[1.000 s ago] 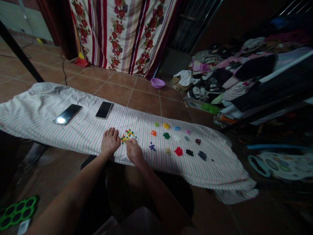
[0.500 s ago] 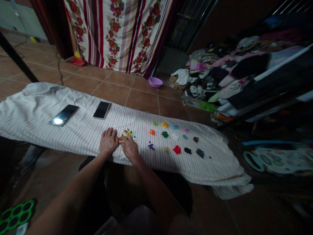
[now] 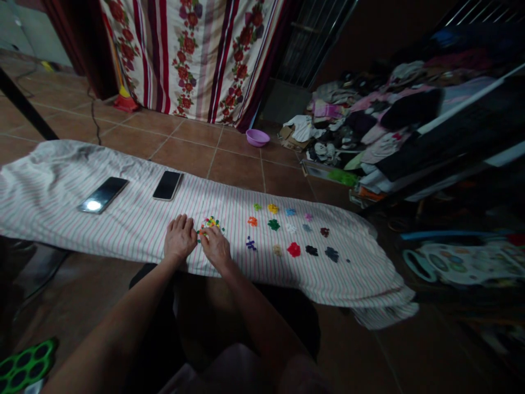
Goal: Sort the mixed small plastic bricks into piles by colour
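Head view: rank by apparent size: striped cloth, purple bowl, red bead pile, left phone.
1. striped cloth
2. left phone
3. purple bowl, though it sits farther off, so unsure against the phone
4. red bead pile

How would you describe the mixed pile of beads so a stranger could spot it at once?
Find the striped cloth spread across the tiled floor. At its near edge, both hands meet at the mixed pile of beads. Unlike the single-coloured clusters to its right, it is multicoloured.

Dim tiled floor, floral curtain
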{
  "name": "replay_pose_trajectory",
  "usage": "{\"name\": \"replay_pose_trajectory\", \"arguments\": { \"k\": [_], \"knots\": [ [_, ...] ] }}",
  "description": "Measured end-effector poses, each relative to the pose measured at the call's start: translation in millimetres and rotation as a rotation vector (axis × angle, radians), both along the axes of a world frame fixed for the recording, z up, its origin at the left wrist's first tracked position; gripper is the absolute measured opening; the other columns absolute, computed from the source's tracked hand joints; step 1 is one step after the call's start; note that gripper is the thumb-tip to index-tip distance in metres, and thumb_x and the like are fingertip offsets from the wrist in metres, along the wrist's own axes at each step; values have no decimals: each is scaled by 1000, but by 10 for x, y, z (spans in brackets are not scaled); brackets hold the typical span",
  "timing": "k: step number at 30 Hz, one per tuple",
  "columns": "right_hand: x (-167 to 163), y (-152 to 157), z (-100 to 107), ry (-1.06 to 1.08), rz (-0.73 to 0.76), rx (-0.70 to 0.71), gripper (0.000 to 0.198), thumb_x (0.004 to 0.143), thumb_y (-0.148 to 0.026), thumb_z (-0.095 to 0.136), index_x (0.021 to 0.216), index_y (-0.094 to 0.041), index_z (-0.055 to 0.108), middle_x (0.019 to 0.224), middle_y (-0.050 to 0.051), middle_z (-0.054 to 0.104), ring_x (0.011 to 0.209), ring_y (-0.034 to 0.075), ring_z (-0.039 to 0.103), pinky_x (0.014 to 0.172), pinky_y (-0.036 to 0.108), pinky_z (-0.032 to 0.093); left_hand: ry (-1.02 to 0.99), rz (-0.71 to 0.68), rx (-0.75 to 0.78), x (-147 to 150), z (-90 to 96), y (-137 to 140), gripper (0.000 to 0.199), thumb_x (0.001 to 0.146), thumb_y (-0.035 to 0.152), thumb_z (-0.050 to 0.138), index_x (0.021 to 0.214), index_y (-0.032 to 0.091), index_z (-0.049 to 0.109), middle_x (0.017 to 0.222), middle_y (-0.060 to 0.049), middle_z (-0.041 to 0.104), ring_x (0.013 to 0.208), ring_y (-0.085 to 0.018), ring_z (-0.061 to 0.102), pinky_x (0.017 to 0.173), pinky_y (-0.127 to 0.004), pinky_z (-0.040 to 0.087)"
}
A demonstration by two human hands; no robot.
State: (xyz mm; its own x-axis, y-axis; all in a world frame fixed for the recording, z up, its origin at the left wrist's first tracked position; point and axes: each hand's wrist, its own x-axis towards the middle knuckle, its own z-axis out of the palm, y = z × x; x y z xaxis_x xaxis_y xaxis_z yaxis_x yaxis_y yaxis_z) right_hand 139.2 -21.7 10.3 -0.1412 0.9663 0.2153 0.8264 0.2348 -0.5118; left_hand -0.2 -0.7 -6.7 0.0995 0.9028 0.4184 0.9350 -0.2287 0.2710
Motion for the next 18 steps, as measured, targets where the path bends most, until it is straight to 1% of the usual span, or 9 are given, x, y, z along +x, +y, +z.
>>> {"name": "replay_pose_trajectory", "arguments": {
  "k": [3, 6, 8, 10, 13, 18],
  "knots": [
    [33, 23, -39, 133, -31, -17, 16, 91, -26, 49, 98, -24, 62, 99, 1, 68, 88, 14, 64, 81, 24, 49, 9, 9, 3, 4, 8, -3, 38, 87, 24, 40, 118, 15, 59, 130, -17, 58, 128, -30, 46, 107, -47, 32],
    [95, 51, -98, 292, -70, -51, 12, 87, -27, 52, 93, -23, 61, 89, -1, 70, 72, 12, 64, 73, 24, 50, 40, 18, 5, 5, 12, -4, 38, 87, 24, 40, 118, 14, 59, 130, -17, 58, 128, -30, 47, 107, -46, 32],
    [149, 66, -146, 378, -98, -46, 11, 84, -28, 53, 90, -22, 60, 83, -2, 69, 67, 12, 64, 69, 24, 51, 48, 16, 1, 4, 10, -5, 38, 88, 24, 39, 118, 14, 59, 130, -17, 57, 128, -30, 47, 107, -46, 33],
    [204, 75, -192, 433, -106, -34, 11, 83, -30, 53, 88, -22, 59, 77, -2, 68, 66, 13, 64, 67, 24, 50, 49, 14, 4, 3, 6, -5, 38, 88, 24, 38, 118, 13, 59, 131, -17, 57, 128, -30, 47, 107, -46, 33],
    [284, 82, -233, 451, -116, -21, 13, 82, -32, 53, 87, -22, 59, 72, -2, 66, 67, 14, 64, 66, 24, 50, 53, 15, 15, 4, 2, -5, 39, 88, 25, 38, 118, 12, 59, 131, -18, 57, 128, -30, 47, 107, -46, 33],
    [454, 103, -175, 424, -148, 10, 13, 81, -33, 53, 85, -22, 59, 73, -1, 67, 70, 15, 65, 68, 25, 51, 66, 14, 34, 5, -1, -2, 38, 87, 25, 39, 116, 13, 60, 128, -17, 59, 126, -30, 49, 106, -46, 34]
  ]
}}
